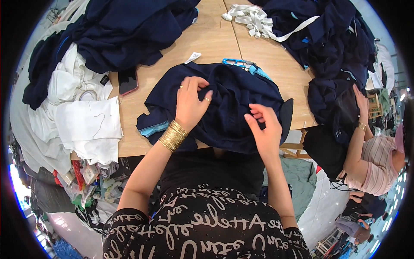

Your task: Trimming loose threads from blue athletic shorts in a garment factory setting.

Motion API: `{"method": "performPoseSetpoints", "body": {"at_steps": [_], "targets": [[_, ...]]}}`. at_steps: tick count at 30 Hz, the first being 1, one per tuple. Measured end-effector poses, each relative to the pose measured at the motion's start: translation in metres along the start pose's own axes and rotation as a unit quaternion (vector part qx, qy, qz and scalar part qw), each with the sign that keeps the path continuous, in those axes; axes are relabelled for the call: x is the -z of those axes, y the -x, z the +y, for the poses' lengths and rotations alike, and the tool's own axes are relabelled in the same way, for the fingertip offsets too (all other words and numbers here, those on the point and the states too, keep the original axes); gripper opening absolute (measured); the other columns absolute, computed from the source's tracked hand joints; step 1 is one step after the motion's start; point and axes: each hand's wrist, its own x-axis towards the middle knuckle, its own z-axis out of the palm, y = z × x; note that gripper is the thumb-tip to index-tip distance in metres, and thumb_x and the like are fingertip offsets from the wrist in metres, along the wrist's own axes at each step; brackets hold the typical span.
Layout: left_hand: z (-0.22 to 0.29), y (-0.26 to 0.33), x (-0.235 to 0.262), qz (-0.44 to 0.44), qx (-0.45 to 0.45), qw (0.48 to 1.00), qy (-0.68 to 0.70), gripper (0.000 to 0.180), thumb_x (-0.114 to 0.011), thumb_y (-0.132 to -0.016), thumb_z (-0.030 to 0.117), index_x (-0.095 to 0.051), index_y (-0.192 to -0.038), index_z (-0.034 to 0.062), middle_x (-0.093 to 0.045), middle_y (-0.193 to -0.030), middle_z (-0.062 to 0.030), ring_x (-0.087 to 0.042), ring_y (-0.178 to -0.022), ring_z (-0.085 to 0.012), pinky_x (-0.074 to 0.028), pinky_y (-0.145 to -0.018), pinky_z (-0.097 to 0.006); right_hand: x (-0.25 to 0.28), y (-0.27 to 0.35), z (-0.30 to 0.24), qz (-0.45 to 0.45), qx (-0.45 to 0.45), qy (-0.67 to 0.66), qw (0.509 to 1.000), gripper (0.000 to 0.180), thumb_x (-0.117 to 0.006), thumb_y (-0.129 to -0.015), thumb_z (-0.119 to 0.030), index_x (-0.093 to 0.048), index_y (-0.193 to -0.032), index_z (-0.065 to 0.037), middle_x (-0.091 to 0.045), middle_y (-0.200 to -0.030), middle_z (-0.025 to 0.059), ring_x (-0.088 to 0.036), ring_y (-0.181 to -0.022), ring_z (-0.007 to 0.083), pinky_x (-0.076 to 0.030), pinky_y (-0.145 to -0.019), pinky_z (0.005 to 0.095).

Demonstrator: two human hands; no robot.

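Note:
A dark navy garment (224, 99) lies bunched on the wooden table in front of me. Light blue trim (156, 128) shows at its left corner. My left hand (192, 102), with gold bangles at the wrist, rests over the garment's left part, its thumb apart from the bent fingers. Over the right part is my right hand (265, 125), fingers loosely curled and thumb apart, with no cloth visibly pinched. Just beyond the garment's far edge lie blue-handled thread snips (235, 62). A white label (192, 57) sticks out at the far left edge.
Left of the garment are a phone (128, 82), white cloth (90, 125) and a tape roll (88, 95). Navy garments (129, 32) fill the far left. White tape strips (254, 21) lie at the back. A co-worker's hand (361, 101) touches navy cloth (332, 103) at right.

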Motion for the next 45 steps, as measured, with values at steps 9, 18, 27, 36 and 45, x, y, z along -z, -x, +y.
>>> {"method": "performPoseSetpoints", "body": {"at_steps": [9, 18, 27, 36, 45], "targets": [[-0.003, -0.009, -0.003, -0.046, -0.047, 0.992, -0.112, 0.028, -0.068, -0.066, 0.006, -0.057, -0.092, 0.0087, -0.053, -0.087, -0.0063, -0.054, -0.088, -0.0267, -0.04, -0.08, -0.036, -0.007, -0.019, -0.017, -0.048, 0.073, 0.003, 0.996, 0.017, -0.066, -0.077, -0.003, -0.063, -0.094, -0.005, -0.061, -0.089, 0.0081, -0.059, -0.077, 0.022, -0.048, -0.069, 0.0306], [0.071, -0.002, 0.06, -0.082, -0.09, 0.99, 0.072, 0.03, -0.069, -0.06, -0.006, -0.067, -0.087, 0.0064, -0.055, -0.085, -0.0056, -0.058, -0.079, -0.0197, -0.048, -0.07, -0.028, -0.007, -0.03, -0.028, -0.046, 0.231, 0.091, 0.968, 0.027, -0.068, -0.072, -0.007, -0.063, -0.098, -0.011, -0.062, -0.092, 0.0026, -0.058, -0.089, 0.0212, -0.041, -0.081, 0.0335], [0.064, 0.015, 0.049, -0.096, -0.094, 0.987, 0.085, 0.021, -0.076, -0.07, 0.011, -0.065, -0.087, 0.0048, -0.062, -0.088, -0.0056, -0.058, -0.08, -0.0208, -0.048, -0.071, -0.029, -0.013, -0.007, -0.031, 0.006, 0.029, -0.098, 0.995, 0.017, -0.069, -0.072, -0.001, -0.066, -0.088, -0.003, -0.064, -0.08, 0.0071, -0.061, -0.074, 0.02, -0.046, -0.069, 0.0286], [0.063, 0.015, 0.044, -0.087, -0.099, 0.99, 0.049, 0.016, -0.073, -0.072, 0.008, -0.062, -0.083, 0.005, -0.06, -0.083, -0.0033, -0.055, -0.078, -0.0207, -0.047, -0.07, -0.032, 0.009, -0.019, -0.031, -0.058, 0.07, -0.085, 0.992, 0.018, -0.069, -0.074, -0.005, -0.065, -0.091, -0.005, -0.064, -0.092, 0.0056, -0.06, -0.085, 0.0212, -0.046, -0.074, 0.0289], [0.061, 0.019, 0.034, -0.09, -0.114, 0.985, 0.092, 0.028, -0.075, -0.068, 0.001, -0.049, -0.08, 0.0046, -0.057, -0.078, -0.0046, -0.054, -0.076, -0.0222, -0.047, -0.064, -0.03, 0.002, -0.031, -0.026, -0.132, 0.164, 0.018, 0.977, 0.009, -0.067, -0.075, -0.008, -0.066, -0.084, -0.009, -0.062, -0.08, 0.0011, -0.058, -0.079, 0.0187, -0.042, -0.068, 0.0299]]}}
